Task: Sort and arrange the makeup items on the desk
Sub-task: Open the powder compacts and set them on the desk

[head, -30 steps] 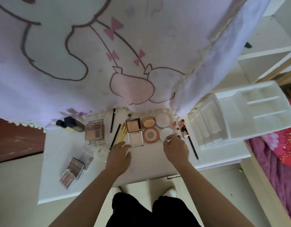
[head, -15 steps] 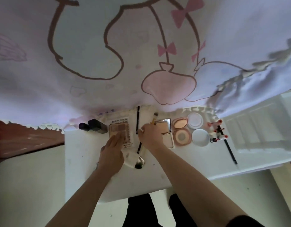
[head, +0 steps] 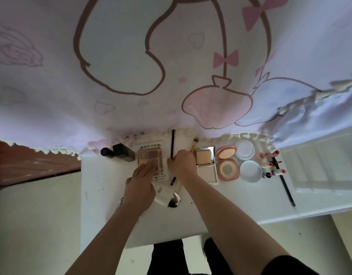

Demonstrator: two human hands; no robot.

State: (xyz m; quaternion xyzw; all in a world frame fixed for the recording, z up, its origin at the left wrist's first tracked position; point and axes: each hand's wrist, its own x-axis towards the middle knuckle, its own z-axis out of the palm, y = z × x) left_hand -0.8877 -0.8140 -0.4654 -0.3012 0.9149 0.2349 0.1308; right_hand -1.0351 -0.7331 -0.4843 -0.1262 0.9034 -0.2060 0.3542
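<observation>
Resting on palette [head: 149,154], flat left grip [head: 140,182]; right grip [head: 181,164] curled round brush [head: 193,148].

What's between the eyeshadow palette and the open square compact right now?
Head view: the right hand sits between eyeshadow palette and square compact, over a black pencil and a yellow brush handle that stick out beyond it.

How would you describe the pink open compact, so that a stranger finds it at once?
Look along the far edge of the white desk under the cartoon cloth. Right of the square silver compact and left of two white round jars lies the pink compact: the only pink, rounded case, lying open.
</observation>
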